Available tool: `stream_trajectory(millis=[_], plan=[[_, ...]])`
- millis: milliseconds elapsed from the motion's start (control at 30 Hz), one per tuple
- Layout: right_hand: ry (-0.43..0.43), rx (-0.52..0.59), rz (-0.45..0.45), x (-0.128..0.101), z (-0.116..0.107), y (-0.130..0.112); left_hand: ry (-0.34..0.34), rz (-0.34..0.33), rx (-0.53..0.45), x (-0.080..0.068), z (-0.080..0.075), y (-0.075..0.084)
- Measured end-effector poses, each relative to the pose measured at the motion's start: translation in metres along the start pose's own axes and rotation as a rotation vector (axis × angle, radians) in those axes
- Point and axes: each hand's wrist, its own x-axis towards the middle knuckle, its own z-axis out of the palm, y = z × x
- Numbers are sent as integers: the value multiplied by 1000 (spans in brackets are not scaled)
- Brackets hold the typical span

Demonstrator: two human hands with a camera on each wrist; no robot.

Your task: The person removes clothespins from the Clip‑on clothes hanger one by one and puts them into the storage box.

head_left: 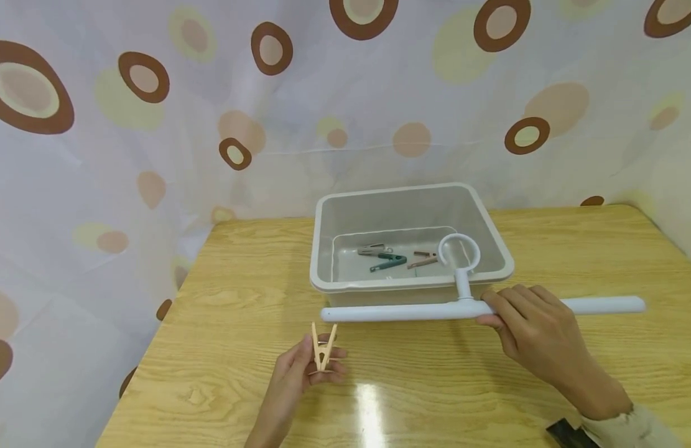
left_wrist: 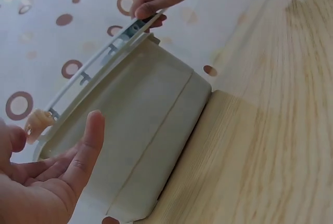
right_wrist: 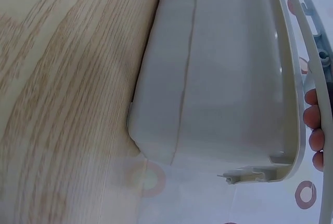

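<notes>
Your right hand point(head_left: 538, 336) is wrapping its fingers around the white hanger bar point(head_left: 479, 308), holding it level just in front of the grey plastic tub point(head_left: 323, 249), with the bar's ring hook point(head_left: 459, 252) standing up over the tub's near rim. Beneath it all, the wooden surface point(head_left: 547, 386) is carrying the tub. Your left hand point(head_left: 300, 379) is pinching a beige clothes peg point(head_left: 324, 348) upright between thumb and fingers, low and near you, well apart from the bar's left end. Inside the tub, a few more pegs are lying on the bottom: a teal one point(head_left: 387, 262), a grey one point(head_left: 372, 250) and a brownish one point(head_left: 423, 258). You are gripping the bar right of its middle, so the long free left end could dip or swing when you press the peg on. Squeezing the peg too near its tips could make it spring out of your fingers.
</notes>
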Motion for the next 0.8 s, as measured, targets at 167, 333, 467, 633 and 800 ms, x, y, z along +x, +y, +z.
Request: stream_trajectory(millis=[167,333,467,633,800], plan=[[4,0,8,-1,1,-1,2,25,-16,-1,3,2],[-10,6,14,-3,2,0,11,-32,-56,-1,6,7],[-22,9,16,-3,3,0,10,-43,-48,2,8,10],[-20,12,19,-4,3,0,11,13,36,6,7,14],[-11,8,16,-3,3,1,63,150,210,8,5,17]])
